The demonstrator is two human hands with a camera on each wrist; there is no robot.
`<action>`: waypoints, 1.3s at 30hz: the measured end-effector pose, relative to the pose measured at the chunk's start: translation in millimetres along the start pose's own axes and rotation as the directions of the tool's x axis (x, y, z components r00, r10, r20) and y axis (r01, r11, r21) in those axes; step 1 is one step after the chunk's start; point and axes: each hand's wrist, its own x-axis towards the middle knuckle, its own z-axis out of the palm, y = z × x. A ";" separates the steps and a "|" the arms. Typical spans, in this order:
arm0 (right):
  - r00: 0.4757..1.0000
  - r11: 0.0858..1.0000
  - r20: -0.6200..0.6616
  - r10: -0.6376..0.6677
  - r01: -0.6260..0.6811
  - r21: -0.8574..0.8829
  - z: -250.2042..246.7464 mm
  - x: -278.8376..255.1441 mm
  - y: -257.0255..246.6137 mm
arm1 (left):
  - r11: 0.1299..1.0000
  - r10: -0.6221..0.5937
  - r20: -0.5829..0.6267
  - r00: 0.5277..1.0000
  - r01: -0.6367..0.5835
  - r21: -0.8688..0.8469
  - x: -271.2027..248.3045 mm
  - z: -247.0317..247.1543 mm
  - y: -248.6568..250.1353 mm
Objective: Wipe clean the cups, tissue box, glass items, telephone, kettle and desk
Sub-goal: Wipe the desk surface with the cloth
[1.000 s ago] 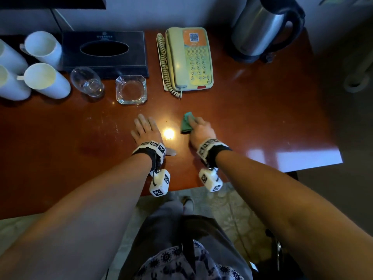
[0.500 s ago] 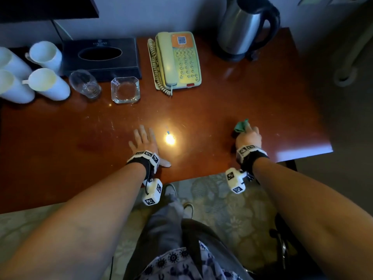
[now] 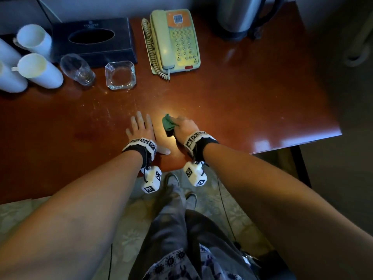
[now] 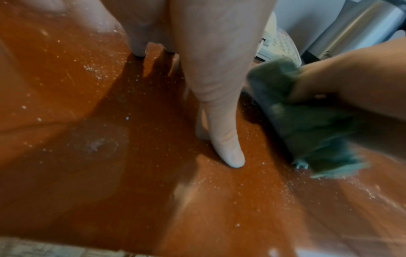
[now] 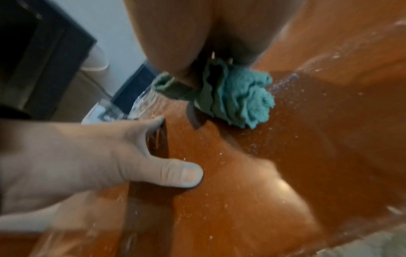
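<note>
At the table's [image 3: 242, 102] near edge, right hand [image 3: 186, 126] grips a bunched green cloth [image 3: 168, 124], its fingers hidden beneath; left hand [image 3: 141, 128] lies flat, fingers spread.

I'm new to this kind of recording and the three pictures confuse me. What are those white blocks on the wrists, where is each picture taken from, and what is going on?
No machine here: a person wears cameras. The white blocks under the wrists are wrist cameras; the wide picture comes from a camera on the head, looking down. The other two look along each hand.

The left hand lies flat, fingers straight, on the reddish desk. The right hand grips a bunched green cloth against the desk, right beside the left hand.

Along the back stand white cups, a dark tissue box, a drinking glass, a square glass dish, a telephone and a metal kettle. The close views show fine pale specks on the desk.
</note>
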 end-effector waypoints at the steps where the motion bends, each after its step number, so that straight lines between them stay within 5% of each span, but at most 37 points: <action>1: 0.997 0.997 -0.075 0.031 -0.025 0.078 -4.3 -4.8 2.3 | 1.000 0.006 0.006 1.000 -0.006 0.000 -1.1 -0.4 -0.8; 5: 0.871 0.953 -0.396 0.290 -0.227 0.198 -35.7 -25.1 48.8 | 1.000 -0.001 0.009 1.000 0.001 -0.014 -6.9 4.9 -6.1; 9: 0.755 0.843 -0.379 0.535 -0.502 0.191 -68.6 -23.9 98.5 | 0.999 -0.017 -0.001 1.000 0.017 -0.037 -10.4 10.2 -10.7; 12: 0.818 0.879 -0.352 0.456 -0.475 0.035 -65.9 -6.7 97.6 | 0.999 -0.026 0.004 1.000 0.026 -0.034 -7.5 8.9 -8.6; 17: 0.967 0.971 -0.236 0.093 -0.141 -0.192 -16.6 7.3 41.6 | 0.999 -0.038 0.020 0.999 0.038 -0.018 -4.3 10.6 -9.5; 22: 0.992 0.987 0.018 -0.129 0.130 -0.097 14.3 -4.4 22.7 | 0.998 -0.049 0.015 0.999 0.049 -0.039 -6.9 9.2 -8.6; 25: 0.985 0.997 -0.169 -0.031 0.043 0.068 2.3 -19.6 37.4 | 0.997 -0.046 0.009 0.999 0.047 -0.057 -8.7 7.5 -8.3; 29: 0.882 0.969 -0.401 0.247 -0.214 0.125 -26.9 -48.4 87.8 | 0.997 -0.054 0.018 0.998 0.055 -0.060 -11.5 3.8 -6.2; 34: 0.754 0.856 -0.415 0.509 -0.493 0.153 -61.9 -82.3 144.1 | 0.996 -0.053 0.024 0.998 0.054 -0.064 -9.0 5.2 -6.4; 39: 0.830 0.841 -0.309 0.464 -0.522 -0.141 -47.9 -87.3 146.0 | 0.998 -0.050 0.015 0.999 0.050 -0.043 -6.6 6.0 -5.4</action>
